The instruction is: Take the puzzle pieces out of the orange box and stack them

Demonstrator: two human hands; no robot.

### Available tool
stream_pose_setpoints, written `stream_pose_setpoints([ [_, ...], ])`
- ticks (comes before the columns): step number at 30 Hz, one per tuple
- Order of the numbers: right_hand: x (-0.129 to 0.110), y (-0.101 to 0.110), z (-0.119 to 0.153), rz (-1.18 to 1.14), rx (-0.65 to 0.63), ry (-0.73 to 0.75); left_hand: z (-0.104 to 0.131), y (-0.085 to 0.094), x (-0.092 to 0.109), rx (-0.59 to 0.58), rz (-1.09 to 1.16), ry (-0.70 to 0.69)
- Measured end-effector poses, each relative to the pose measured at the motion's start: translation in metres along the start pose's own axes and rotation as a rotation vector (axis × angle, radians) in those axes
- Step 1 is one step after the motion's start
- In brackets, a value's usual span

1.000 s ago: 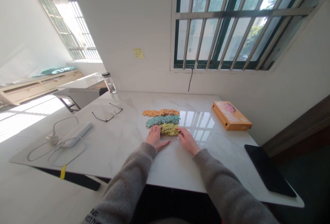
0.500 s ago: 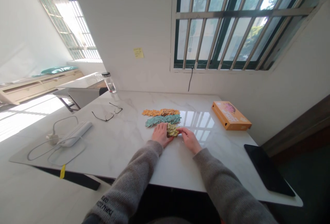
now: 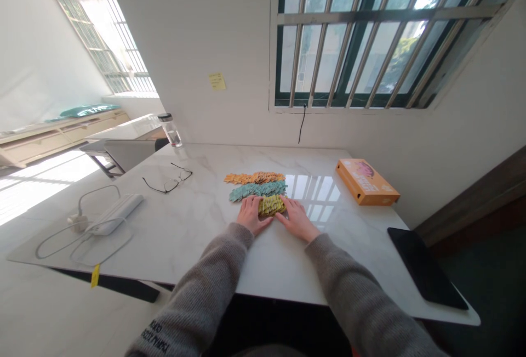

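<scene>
Yellow-green puzzle-like pieces [image 3: 272,205] lie in a short overlapping row on the white marbled table, between my two hands. My left hand [image 3: 251,215] cups the row's left end, fingers over its far side and thumb along the near edge. At the right end my right hand [image 3: 297,219] presses in the same way, its thumb close to the left one. Just beyond, a row of teal pieces [image 3: 257,190] stretches sideways, and behind that lies a row of orange pieces [image 3: 255,177].
An orange box [image 3: 366,182] stands at the right, with a black tablet [image 3: 426,267] nearer the right edge. Eyeglasses [image 3: 170,182], a white power strip [image 3: 117,214] with its cable, and a clear bottle [image 3: 170,130] are on the left. The table's front edge [image 3: 283,298] runs before me.
My right hand has closed in on the right end of the yellow-green row, which now looks longer and straighter. My left hand has shifted slightly left. The view has moved a little.
</scene>
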State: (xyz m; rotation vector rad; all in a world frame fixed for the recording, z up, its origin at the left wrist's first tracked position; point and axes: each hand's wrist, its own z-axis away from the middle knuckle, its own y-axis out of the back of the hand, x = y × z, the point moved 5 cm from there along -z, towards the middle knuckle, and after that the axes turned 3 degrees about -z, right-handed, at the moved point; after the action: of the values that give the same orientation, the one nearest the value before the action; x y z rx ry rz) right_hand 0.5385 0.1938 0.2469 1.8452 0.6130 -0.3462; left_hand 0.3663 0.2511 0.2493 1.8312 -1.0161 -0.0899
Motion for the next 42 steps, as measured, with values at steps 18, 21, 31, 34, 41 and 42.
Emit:
stream_pose_setpoints([
  [18,0.010,0.015,-0.011,-0.141,-0.060,0.155,-0.006,0.006,0.000,-0.105,0.119,0.050],
  [21,0.009,0.016,-0.007,-0.142,-0.045,0.166,-0.006,0.012,0.002,-0.022,0.242,0.056],
  [31,0.005,0.019,-0.010,-0.031,-0.039,0.221,-0.005,0.011,-0.022,0.010,0.443,0.303],
  [34,0.002,0.017,-0.013,-0.003,-0.089,0.240,-0.006,0.013,-0.030,0.027,0.412,0.299],
  [41,-0.004,0.016,-0.009,-0.008,-0.089,0.261,0.000,0.025,-0.042,-0.009,0.328,0.357],
  [42,-0.003,0.018,-0.008,-0.026,-0.087,0.258,0.002,0.026,-0.044,-0.013,0.328,0.368],
])
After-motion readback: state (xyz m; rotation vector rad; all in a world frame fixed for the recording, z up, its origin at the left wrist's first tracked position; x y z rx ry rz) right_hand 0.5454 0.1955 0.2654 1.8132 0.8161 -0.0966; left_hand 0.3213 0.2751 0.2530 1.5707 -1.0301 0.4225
